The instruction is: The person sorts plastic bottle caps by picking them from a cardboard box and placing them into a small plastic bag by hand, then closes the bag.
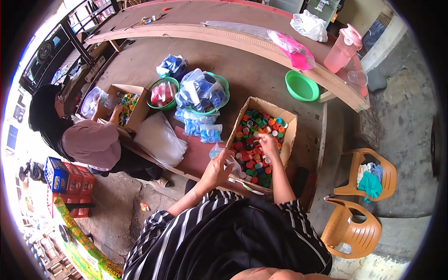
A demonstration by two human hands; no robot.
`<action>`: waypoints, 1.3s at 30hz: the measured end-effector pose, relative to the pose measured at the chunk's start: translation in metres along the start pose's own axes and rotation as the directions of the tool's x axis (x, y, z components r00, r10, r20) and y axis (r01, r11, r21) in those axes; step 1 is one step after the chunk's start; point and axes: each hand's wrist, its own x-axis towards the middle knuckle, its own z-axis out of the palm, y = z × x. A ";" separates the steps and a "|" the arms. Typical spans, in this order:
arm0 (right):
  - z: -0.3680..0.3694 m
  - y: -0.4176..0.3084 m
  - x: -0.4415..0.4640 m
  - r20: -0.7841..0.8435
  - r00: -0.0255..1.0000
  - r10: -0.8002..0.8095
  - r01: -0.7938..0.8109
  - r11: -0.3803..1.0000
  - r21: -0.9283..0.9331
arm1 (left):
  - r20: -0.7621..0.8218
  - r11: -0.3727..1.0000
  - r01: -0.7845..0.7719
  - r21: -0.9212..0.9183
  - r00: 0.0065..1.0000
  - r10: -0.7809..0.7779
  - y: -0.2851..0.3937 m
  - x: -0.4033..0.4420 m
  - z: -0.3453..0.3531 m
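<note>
A cardboard box (290, 135) full of loose plastic bottle caps (249, 156) in red, green, orange and white sits before me on the table. At its near left edge my left hand (215, 171) is closed on a small clear plastic bag (231, 163). Part of that bag shows on both sides of my fingers. Over the caps, toward the box's right side, hovers my right hand (269, 145) with its fingers drawn together. Whatever may be between those fingertips is too small to name.
Left of the box are bagged blue caps (200, 91), packets of light blue caps (199, 126) and flat clear bags (161, 140). A co-worker (93, 140) reaches into another cap box (138, 112). A green basin (301, 86) and plastic chairs (352, 228) are at right.
</note>
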 end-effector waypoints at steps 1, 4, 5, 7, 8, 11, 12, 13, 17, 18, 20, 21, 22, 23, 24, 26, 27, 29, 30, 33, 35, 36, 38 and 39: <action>0.002 0.006 0.016 -0.082 0.992 -0.099 0.089 0.988 -0.123 | -0.049 0.998 -0.060 0.000 0.997 0.060 0.009 0.000 -0.006; 0.011 0.030 0.059 -0.151 0.978 -0.143 0.098 0.956 -0.275 | -0.082 0.997 0.066 -0.042 0.994 -0.069 0.007 -0.003 -0.013; 0.016 0.036 0.069 -0.167 0.969 -0.183 0.118 0.935 -0.336 | -0.090 0.996 0.091 -0.016 0.992 -0.092 0.011 -0.004 -0.016; 0.014 0.037 0.075 -0.098 0.941 -0.323 0.234 0.834 -0.499 | -0.105 0.996 0.094 0.014 0.990 -0.092 0.018 -0.009 -0.025; 0.016 0.032 0.088 -0.044 0.913 -0.406 0.310 0.759 -0.573 | -0.137 0.995 0.094 0.028 0.987 -0.089 0.018 -0.005 -0.030; 0.024 0.033 0.098 0.014 0.950 -0.313 0.254 0.745 -0.617 | -0.217 0.998 0.006 0.069 0.976 0.009 0.021 -0.001 -0.038; 0.025 0.033 0.095 0.024 0.953 -0.301 0.250 0.744 -0.620 | -0.212 0.997 0.006 0.082 0.977 0.012 0.022 -0.003 -0.042; 0.023 0.032 0.097 0.043 0.971 -0.235 0.208 0.748 -0.631 | -0.219 0.997 0.011 0.078 0.976 0.006 0.020 -0.003 -0.043; 0.013 0.036 0.093 0.144 0.976 -0.164 0.218 0.723 -0.656 | -0.181 0.995 0.001 0.103 0.983 0.018 0.011 0.004 -0.049; 0.011 0.040 0.094 0.125 0.977 -0.176 0.215 0.749 -0.627 | -0.187 0.994 -0.023 0.106 0.981 0.043 0.010 0.008 -0.051; 0.008 0.054 0.089 0.106 0.978 -0.178 0.206 0.797 -0.567 | -0.197 0.994 -0.047 0.099 0.978 0.066 0.005 0.013 -0.054; 0.002 0.048 0.081 0.084 0.965 -0.250 0.258 0.825 -0.503 | -0.213 0.993 -0.053 0.103 0.974 0.074 0.003 0.015 -0.055; -0.002 0.046 0.076 0.055 0.967 -0.247 0.247 0.873 -0.421 | -0.193 0.996 -0.046 0.076 0.979 0.060 0.004 0.015 -0.058; -0.004 0.049 0.072 0.051 0.971 -0.235 0.236 0.898 -0.370 | -0.185 0.998 -0.021 0.067 0.982 0.033 0.009 0.015 -0.061; -0.008 0.048 0.072 0.032 0.971 -0.236 0.234 0.919 -0.318 | -0.181 0.998 -0.013 0.066 0.983 0.025 0.013 0.018 -0.064; -0.015 0.042 0.064 0.042 0.999 -0.016 0.020 0.995 -0.102 | -0.172 0.996 -0.051 0.071 0.983 0.063 0.003 0.024 -0.066; -0.018 0.042 0.057 0.063 0.994 0.092 -0.093 0.996 0.013 | -0.159 0.996 -0.056 0.072 0.985 0.066 0.001 0.025 -0.068; -0.022 0.041 0.049 0.125 0.982 0.139 -0.152 0.984 0.098 | -0.148 0.993 -0.092 0.071 0.984 0.102 0.001 0.028 -0.072; -0.022 0.041 0.043 0.163 0.973 0.164 -0.187 0.973 0.137 | -0.130 0.993 -0.095 0.067 0.986 0.103 0.001 0.030 -0.073; -0.025 0.021 0.022 0.055 0.991 0.124 -0.127 0.990 0.056 | -0.068 0.993 -0.101 0.056 0.992 0.104 0.001 0.036 -0.078; -0.028 -0.012 0.011 0.009 0.999 0.046 -0.046 0.998 0.038 | -0.024 0.992 -0.114 0.047 0.993 0.115 -0.001 0.039 -0.082; -0.028 -0.036 0.004 -0.008 0.998 0.059 -0.057 0.987 0.153 | -0.001 0.992 -0.116 0.043 0.993 0.116 -0.002 0.041 -0.083; -0.020 -0.096 -0.016 -0.036 0.996 0.087 -0.067 0.926 0.372 | 0.043 0.992 -0.119 0.034 0.992 0.118 -0.003 0.045 -0.086; -0.010 -0.115 -0.024 -0.125 0.992 -0.006 0.055 0.916 0.398 | 0.064 0.992 -0.127 0.024 0.990 0.125 -0.004 0.047 -0.086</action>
